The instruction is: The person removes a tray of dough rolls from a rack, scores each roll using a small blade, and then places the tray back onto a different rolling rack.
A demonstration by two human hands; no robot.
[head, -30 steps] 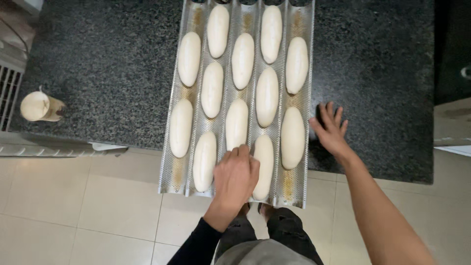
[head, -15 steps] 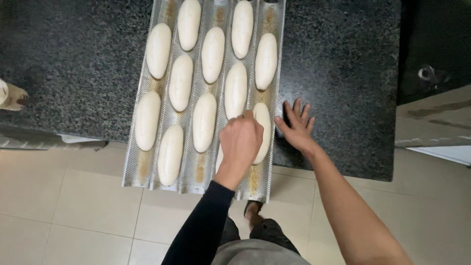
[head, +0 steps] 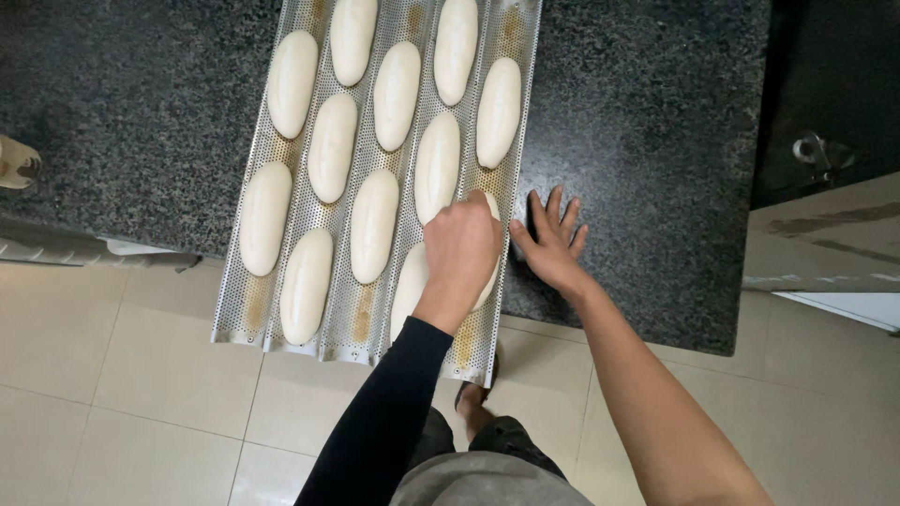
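A perforated metal baguette tray (head: 246,317) lies on a dark speckled stone counter (head: 647,112), its near end sticking out over the counter edge. Several pale raw dough loaves (head: 374,239) lie lengthwise in its channels. My left hand (head: 461,248), in a black sleeve, rests with curled fingers on the nearest loaves (head: 407,286) of the two right channels. Anything between its fingers is hidden. My right hand (head: 551,242), bare-armed, lies flat on the counter with spread fingers, just right of the tray edge.
Beige floor tiles (head: 122,412) lie below the counter's near edge, and my foot (head: 473,405) shows under the tray. A cream object (head: 14,161) sits at the far left. A dark cabinet front with a metal fitting (head: 814,150) stands at the right.
My left hand has moved from the tray's near end up and right onto the rightmost channels. My right hand stays flat beside the tray. The view has shifted.
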